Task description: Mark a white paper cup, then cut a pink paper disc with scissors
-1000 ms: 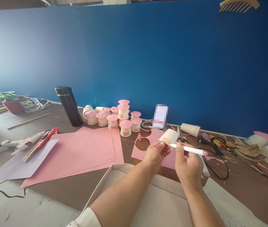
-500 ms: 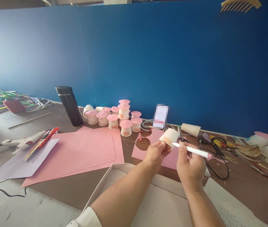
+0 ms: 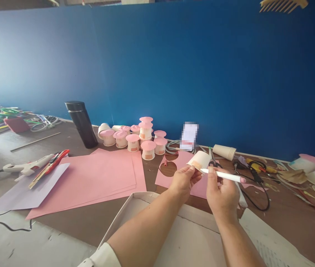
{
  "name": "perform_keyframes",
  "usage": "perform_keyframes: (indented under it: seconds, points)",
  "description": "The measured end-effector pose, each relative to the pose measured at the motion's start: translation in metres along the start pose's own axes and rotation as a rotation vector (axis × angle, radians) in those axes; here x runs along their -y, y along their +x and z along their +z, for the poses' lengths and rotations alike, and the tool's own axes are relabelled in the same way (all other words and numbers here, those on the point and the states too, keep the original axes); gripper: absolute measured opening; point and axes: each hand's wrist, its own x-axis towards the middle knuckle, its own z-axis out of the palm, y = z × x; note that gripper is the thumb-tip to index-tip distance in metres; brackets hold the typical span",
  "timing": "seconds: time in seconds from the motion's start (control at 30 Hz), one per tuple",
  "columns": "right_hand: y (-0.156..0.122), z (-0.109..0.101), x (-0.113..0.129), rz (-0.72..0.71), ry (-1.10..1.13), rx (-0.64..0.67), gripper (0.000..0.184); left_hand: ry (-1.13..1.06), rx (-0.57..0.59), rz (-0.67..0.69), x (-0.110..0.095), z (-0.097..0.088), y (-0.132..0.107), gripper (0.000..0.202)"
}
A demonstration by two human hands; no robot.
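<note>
My left hand [image 3: 183,181] is closed on the rim of a white paper cup [image 3: 200,159], held tilted with its base up. A peach-coloured patch shows on the cup's side, near the rim. In my right hand [image 3: 222,191] is a white marker [image 3: 226,175] with a pink end, gripped like a pen. Its tip points left and touches, or nearly touches, the coloured patch. Beyond the hands, several upturned cups with pink paper discs on top [image 3: 148,150] stand grouped by the wall, some stacked.
Pink paper sheets [image 3: 99,178] lie at left under a lilac sheet, a red utility knife [image 3: 52,166] and a glue gun [image 3: 29,167]. A black flask [image 3: 82,124] stands behind. An open box [image 3: 179,237] is below my arms. Nested cups [image 3: 224,152] and cables [image 3: 257,178] lie right.
My right hand has shifted slightly left, and the marker's tip has slid a little left along the cup's patch. The left hand and the cup stay nearly still.
</note>
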Motion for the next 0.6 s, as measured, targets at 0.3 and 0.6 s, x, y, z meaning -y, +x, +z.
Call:
perform_keyframes:
  seconds: [0.3,0.6]
  points:
    - [0.0003,0.0013,-0.0015,0.009,0.003,0.004,0.043,0.006,-0.012,-0.007,0.0003,-0.0002,0.0009,0.016]
    - [0.0005,-0.0012,0.0002,0.0,0.008,0.021,0.043,0.014,0.0,-0.001,0.0004,-0.0003,0.0002,0.016]
